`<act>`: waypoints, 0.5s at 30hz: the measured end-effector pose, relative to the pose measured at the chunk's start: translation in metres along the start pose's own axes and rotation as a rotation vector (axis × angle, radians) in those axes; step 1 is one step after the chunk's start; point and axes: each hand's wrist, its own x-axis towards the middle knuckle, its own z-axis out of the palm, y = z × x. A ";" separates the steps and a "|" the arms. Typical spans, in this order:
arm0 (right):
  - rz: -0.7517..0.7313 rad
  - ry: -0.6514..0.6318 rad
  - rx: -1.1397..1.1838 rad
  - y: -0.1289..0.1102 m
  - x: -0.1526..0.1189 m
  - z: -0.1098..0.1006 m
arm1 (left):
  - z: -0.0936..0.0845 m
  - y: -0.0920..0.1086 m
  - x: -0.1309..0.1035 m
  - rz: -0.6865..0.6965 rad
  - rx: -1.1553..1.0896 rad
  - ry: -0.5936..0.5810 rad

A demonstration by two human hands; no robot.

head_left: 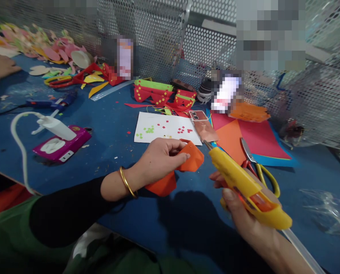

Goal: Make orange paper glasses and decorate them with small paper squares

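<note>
Between the thumb and fingers of my left hand (pixel 158 156) is a folded orange paper piece (pixel 195 158), raised over the table. More orange paper (pixel 163 185) shows under that hand; whether the two parts join I cannot tell. My right hand (pixel 241 209) grips a yellow glue gun (pixel 244 182), its nozzle aimed up and left, close to the paper but apart from it. A clear glue stick (pixel 301 247) juts from the gun's rear. Just behind the paper lies a white sheet (pixel 147 120) with small green and red paper bits on it.
Scissors (pixel 252 160) lie beside coloured paper sheets (pixel 261 140) at right. A purple power strip (pixel 64 144) with a white plug and a blue glue gun (pixel 52 102) are at left. Decorated red paper pieces (pixel 154 93) stand behind. Another person's hand (pixel 1 68) rests far left.
</note>
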 end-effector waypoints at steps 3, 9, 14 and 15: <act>0.094 0.037 0.058 0.005 -0.001 0.001 | 0.000 -0.001 0.000 0.000 0.010 -0.011; 0.283 0.097 0.068 0.009 0.015 0.003 | -0.002 0.004 -0.001 0.012 0.044 -0.004; 0.409 0.007 -0.028 0.028 0.028 -0.004 | -0.007 0.013 -0.003 0.011 0.047 0.025; 0.387 0.014 -0.064 0.033 0.029 -0.010 | -0.008 0.014 -0.003 0.012 0.044 0.027</act>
